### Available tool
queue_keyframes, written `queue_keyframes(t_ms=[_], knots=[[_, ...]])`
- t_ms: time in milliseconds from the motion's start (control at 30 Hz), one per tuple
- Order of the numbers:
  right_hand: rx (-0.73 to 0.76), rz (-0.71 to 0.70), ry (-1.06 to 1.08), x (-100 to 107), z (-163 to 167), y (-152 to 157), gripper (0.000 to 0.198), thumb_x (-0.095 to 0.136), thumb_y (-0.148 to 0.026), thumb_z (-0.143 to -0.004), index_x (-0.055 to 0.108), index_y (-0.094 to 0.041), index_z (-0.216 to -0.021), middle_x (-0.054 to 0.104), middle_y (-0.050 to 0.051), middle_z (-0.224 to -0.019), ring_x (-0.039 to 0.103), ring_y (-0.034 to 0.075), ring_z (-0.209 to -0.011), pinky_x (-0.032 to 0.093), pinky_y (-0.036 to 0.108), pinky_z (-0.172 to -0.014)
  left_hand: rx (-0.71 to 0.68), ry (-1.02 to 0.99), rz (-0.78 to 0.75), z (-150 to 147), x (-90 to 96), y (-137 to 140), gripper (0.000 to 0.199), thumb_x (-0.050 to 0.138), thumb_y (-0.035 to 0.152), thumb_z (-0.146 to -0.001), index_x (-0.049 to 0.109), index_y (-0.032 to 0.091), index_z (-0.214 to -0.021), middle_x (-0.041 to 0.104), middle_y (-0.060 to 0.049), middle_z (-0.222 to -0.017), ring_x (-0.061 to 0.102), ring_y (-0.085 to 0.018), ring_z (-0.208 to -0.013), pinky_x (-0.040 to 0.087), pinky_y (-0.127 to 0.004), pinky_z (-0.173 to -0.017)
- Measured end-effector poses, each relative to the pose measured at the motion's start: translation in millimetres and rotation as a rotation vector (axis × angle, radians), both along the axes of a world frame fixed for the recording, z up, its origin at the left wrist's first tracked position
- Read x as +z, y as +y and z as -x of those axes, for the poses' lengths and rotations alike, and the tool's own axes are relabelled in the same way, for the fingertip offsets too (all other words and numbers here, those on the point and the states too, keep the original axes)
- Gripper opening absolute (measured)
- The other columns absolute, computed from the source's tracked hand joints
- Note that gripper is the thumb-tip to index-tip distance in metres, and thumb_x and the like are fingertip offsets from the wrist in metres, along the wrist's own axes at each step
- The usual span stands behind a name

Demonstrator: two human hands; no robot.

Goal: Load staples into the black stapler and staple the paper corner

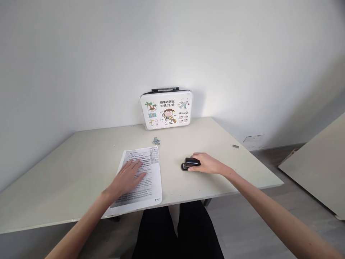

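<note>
My left hand (129, 176) lies flat with its fingers spread on a printed sheet of paper (153, 187), which may be more than one page. The paper reaches the table's front edge. To the right of it, my right hand (205, 163) is wrapped round a small black stapler (192, 162). The stapler's front end points left, toward the paper, with a gap of bare table between them. My palm and fingers hide its back end.
A white cartoon-printed case (167, 111) with a black handle stands against the wall. Grey staple strips (155, 141) lie in a small pile behind the paper. Another staple strip (235, 146) rests near the right edge of the pale table (67, 172).
</note>
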State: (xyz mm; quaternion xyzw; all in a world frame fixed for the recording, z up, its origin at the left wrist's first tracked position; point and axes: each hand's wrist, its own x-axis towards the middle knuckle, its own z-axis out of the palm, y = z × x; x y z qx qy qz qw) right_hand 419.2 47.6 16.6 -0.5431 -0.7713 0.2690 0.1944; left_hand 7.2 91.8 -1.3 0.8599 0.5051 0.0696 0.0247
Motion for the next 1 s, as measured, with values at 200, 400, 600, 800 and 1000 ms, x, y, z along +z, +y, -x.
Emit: queue_keyframes(t_ms=[200,400,600,800,1000], knots=[[-0.007,0.034,0.151,-12.6,-13.0,-4.5,0.036,0.074,-0.061,-0.086,0.066,-0.025,-0.085,0.071,0.001,-0.092,0.064,0.022,-0.08,0.046,0.032,-0.069,-0.118,-0.116,-0.114,-38.8,24.2,17.6,0.041,0.052,0.045,-0.102,0.071,0.02,-0.129,0.073,-0.013,-0.135,0.057,-0.038,-0.14,0.043,-0.059,-0.117],[-0.264,-0.013,0.432,-32.8,-27.0,-22.2,0.054,0.036,-0.063,-0.107,0.076,-0.027,-0.11,0.077,0.006,-0.119,0.068,0.028,-0.113,0.05,0.04,-0.099,-0.379,-0.278,-0.07,-101.1,24.7,-6.6,0.026,0.054,0.034,-0.104,0.071,0.023,-0.12,0.076,-0.009,-0.119,0.068,-0.029,-0.121,0.052,-0.05,-0.107],[-0.352,-0.01,0.488,-37.8,-28.0,-28.2,0.051,0.036,-0.062,-0.108,0.073,-0.028,-0.117,0.074,0.006,-0.126,0.067,0.027,-0.117,0.051,0.039,-0.102,-0.434,-0.318,0.011,-133.5,19.3,-21.0,0.023,0.058,0.028,-0.103,0.069,0.025,-0.123,0.075,-0.007,-0.119,0.068,-0.027,-0.118,0.054,-0.048,-0.105],[-0.269,-0.064,0.426,-37.8,-26.6,-24.4,0.048,0.029,-0.057,-0.11,0.066,-0.029,-0.116,0.073,0.005,-0.121,0.066,0.025,-0.113,0.049,0.039,-0.101,-0.408,-0.386,0.039,-157.3,12.1,-16.9,0.024,0.064,0.027,-0.1,0.066,0.024,-0.124,0.074,-0.006,-0.125,0.067,-0.027,-0.12,0.052,-0.047,-0.106],[-0.332,-0.043,0.456,-34.7,-23.1,-29.5,0.048,0.029,-0.058,-0.11,0.066,-0.028,-0.117,0.073,0.005,-0.123,0.065,0.025,-0.118,0.048,0.04,-0.104,-0.382,-0.344,0.034,-183.3,5.2,-7.9,0.013,0.069,0.035,-0.098,0.067,0.022,-0.097,0.075,-0.004,-0.105,0.069,-0.027,-0.103,0.052,-0.046,-0.096]])
